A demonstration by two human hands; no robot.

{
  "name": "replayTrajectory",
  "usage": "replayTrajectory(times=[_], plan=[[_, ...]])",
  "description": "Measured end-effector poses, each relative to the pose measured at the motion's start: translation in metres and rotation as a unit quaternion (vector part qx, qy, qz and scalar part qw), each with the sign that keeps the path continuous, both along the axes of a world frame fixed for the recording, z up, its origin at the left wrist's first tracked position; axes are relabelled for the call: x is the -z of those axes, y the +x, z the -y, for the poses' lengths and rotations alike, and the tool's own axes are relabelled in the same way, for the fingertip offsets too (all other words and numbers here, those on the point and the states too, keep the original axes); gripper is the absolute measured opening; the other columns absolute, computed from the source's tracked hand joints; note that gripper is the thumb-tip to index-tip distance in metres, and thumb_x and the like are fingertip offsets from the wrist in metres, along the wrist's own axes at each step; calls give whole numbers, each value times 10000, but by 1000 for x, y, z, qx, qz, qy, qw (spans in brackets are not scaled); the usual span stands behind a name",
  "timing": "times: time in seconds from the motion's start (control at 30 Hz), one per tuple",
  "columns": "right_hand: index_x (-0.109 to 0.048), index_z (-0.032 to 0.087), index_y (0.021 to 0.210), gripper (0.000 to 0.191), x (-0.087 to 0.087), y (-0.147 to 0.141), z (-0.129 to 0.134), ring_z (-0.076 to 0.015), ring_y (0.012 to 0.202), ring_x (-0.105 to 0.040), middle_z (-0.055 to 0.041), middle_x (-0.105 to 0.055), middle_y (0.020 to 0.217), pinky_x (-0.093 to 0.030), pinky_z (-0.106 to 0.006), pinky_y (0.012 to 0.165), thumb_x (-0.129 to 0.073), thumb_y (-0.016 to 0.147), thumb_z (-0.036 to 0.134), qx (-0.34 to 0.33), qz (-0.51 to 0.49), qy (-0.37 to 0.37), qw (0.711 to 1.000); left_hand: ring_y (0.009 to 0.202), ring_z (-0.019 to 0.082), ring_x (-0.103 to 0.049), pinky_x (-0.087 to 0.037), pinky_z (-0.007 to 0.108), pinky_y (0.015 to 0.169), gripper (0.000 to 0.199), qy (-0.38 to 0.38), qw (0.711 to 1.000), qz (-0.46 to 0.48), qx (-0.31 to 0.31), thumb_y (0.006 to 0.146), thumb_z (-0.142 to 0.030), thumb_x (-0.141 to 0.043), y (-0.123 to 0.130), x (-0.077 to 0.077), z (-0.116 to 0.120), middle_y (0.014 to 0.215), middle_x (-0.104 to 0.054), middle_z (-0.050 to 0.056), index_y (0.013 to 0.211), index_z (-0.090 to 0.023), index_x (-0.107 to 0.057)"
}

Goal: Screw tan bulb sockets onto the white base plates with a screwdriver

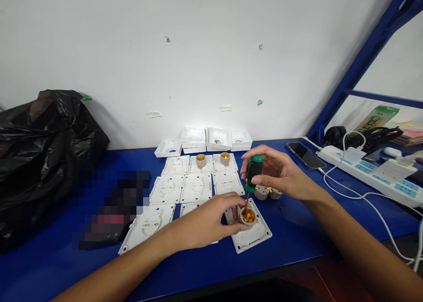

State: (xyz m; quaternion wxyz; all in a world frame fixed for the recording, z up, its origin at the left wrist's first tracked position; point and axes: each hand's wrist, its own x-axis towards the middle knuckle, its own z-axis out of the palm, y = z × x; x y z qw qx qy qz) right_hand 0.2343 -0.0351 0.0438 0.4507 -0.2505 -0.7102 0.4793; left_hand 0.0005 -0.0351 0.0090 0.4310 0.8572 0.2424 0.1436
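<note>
Blue tabletop (294, 242), left hand (213, 216) clasping beige socket (249, 215), right hand (276, 173) gripping screwdriver (254, 172) dipped inside

The left hand (218, 217) hides part of the socket (250, 216), and the black bag (49, 156) runs off the picture's left edge.

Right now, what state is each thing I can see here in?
Screwdriver: tilted, tip inside the near socket, held in the right grip
Near socket: upright on a plate, held by the left grip
Far sockets: upright
Bare plates: flat, in rows
White boxes: some stacked
Phone: face up, screen dark
Power strip: adapters plugged in
Black bag: crumpled, bulging
Small dark piece: lying loose
</note>
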Motion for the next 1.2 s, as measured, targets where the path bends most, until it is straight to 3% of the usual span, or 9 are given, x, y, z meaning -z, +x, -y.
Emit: replayTrajectory(times=[0.27,0.37,0.53,0.7,0.93,1.2], plan=[[-703,246,1098,474,-3,-2,0,-135,793,-674,-3,-660,967,-592,-275,682,-928,691,157,36,-1,27,999,881,194,-642,-498,305,824,221,3,1000,2,1,959,-347,-693,0,2,-1,988,-690,25,1151,-237,-697],[-670,248,1163,517,-2,-3,0,-144,802,-688,-6,-675,961,-588,-270,662,-915,716,163,26,3,17,1000,893,194,-640,-498,307,828,229,3,1000,4,-3,959,-349,-695,-1,3,0,1016,-691,28,1161,-241,-693],[-558,335,1374,667,3,-5,1,-144,882,-700,4,-696,991,-585,-289,771,-844,810,121,18,-1,19,1000,914,187,-641,-490,297,848,215,0,1000,10,-1,958,-328,-702,0,2,0,1037,-684,25,1153,-238,-694],[-649,329,1284,412,3,-6,2,-137,932,-675,-12,-654,1063,-559,-282,788,-753,912,185,14,23,19,999,884,186,-632,-485,294,826,186,0,1000,2,4,964,-335,-693,0,-1,0,989,-689,18,1121,-235,-706],[-636,320,1330,339,-4,-3,5,-142,948,-638,-33,-625,1118,-533,-293,797,-633,1000,239,0,29,-4,1000,914,198,-635,-489,313,843,219,-1,1000,-2,-2,957,-345,-700,0,1,0,1034,-693,30,1150,-241,-701],[-665,314,1264,348,-4,-4,5,-145,922,-648,-25,-634,1095,-547,-292,772,-726,934,221,17,27,9,999,919,192,-634,-489,308,855,212,-1,1000,0,3,964,-343,-692,-1,1,-1,1023,-681,25,1149,-241,-697]])
